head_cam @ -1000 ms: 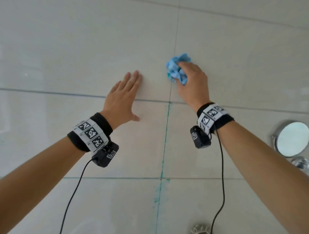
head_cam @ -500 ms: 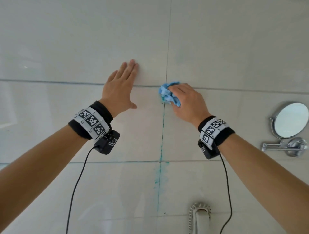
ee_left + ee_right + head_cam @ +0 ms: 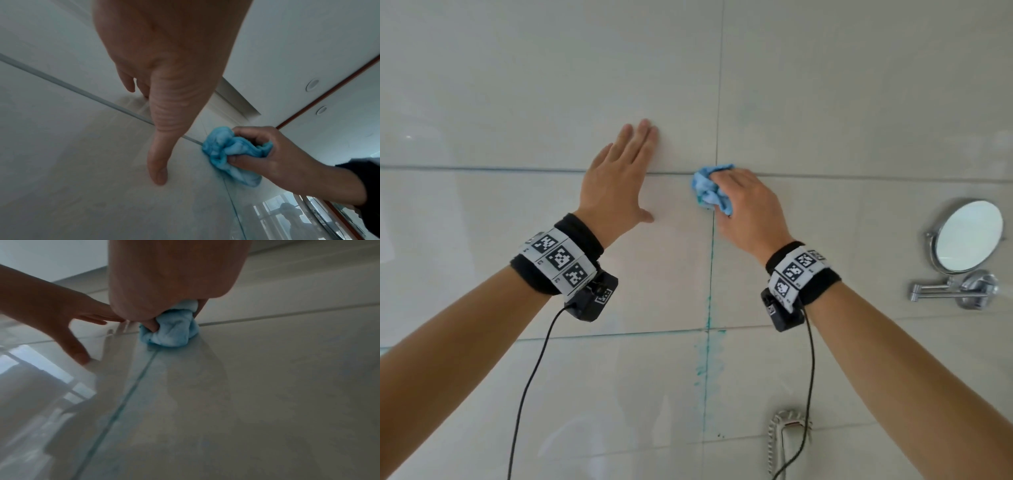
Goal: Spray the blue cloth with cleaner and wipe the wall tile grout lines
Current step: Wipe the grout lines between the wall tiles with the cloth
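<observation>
Right hand (image 3: 748, 209), gripping the blue cloth (image 3: 710, 192), has descended to the grout crossing (image 3: 716, 173). Left hand (image 3: 616, 185) stays flat on the tile. Teal-stained grout (image 3: 709, 274) below awaits wiping.

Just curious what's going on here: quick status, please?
Left hand flat on the wall tile. Right hand grips the blue cloth, pressed where the grout lines cross. Nothing in the way.

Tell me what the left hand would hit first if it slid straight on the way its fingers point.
Nothing nearby: the left hand lies flat on the wall tile, fingers pointing up, and only bare tile shows above them to the frame's edge.
</observation>
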A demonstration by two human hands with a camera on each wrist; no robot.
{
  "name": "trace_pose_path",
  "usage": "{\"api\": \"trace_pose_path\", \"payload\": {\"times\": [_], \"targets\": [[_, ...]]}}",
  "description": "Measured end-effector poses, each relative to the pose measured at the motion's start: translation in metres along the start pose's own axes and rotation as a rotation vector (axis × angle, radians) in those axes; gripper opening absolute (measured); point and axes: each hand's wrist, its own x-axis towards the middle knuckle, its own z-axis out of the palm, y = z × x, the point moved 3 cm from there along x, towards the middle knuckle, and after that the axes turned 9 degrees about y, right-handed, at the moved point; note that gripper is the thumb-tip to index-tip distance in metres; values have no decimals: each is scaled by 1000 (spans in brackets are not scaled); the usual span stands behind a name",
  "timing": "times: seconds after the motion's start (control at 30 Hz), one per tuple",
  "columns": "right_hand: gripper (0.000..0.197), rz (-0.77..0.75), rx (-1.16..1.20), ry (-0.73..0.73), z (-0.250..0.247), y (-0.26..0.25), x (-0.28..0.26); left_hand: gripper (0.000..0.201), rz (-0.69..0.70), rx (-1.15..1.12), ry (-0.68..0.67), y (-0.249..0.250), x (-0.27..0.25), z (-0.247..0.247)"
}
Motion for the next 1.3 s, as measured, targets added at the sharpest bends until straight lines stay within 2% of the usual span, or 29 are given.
{"api": "trace_pose_path", "payload": {"times": [0.13, 0.3, 0.43, 0.57, 0.67, 0.73, 0.83, 0.93, 1.07, 1.2, 1.3], "targets": [[32, 134, -19, 150, -14, 27, -17, 147, -3, -7, -2, 1, 0, 2], [29, 256, -16, 242, 3, 11, -14, 149, -3, -21, 3, 3, 1, 4], [24, 215, -21, 174, -3, 11, -17, 150, -12, -32, 4, 7, 2, 5], [34, 186, 12, 43, -15, 21, -14, 152, -26, -51, 10, 10, 2, 5], [30, 218, 39, 108, -11, 19, -16, 153, -25, -63, 19, 12, 3, 5], [35, 235, 73, 151, -2, 8, -18, 153, -22, -67, 21, 11, 3, 5], [42, 175, 118, 126, 16, -21, -11, 152, -1, -68, 24, 5, 3, 5], [42, 140, 147, 99, 26, -41, 0, 149, 32, -58, 32, -1, 2, 4], [47, 65, 118, 39, 19, -26, -2, 149, 41, -51, 45, -2, 1, 3], [43, 124, 102, 161, 12, 1, -13, 149, 35, -49, 50, 0, 0, 6], [41, 193, 115, 264, 25, -9, -22, 149, 22, -51, 45, 3, 0, 7]]}}
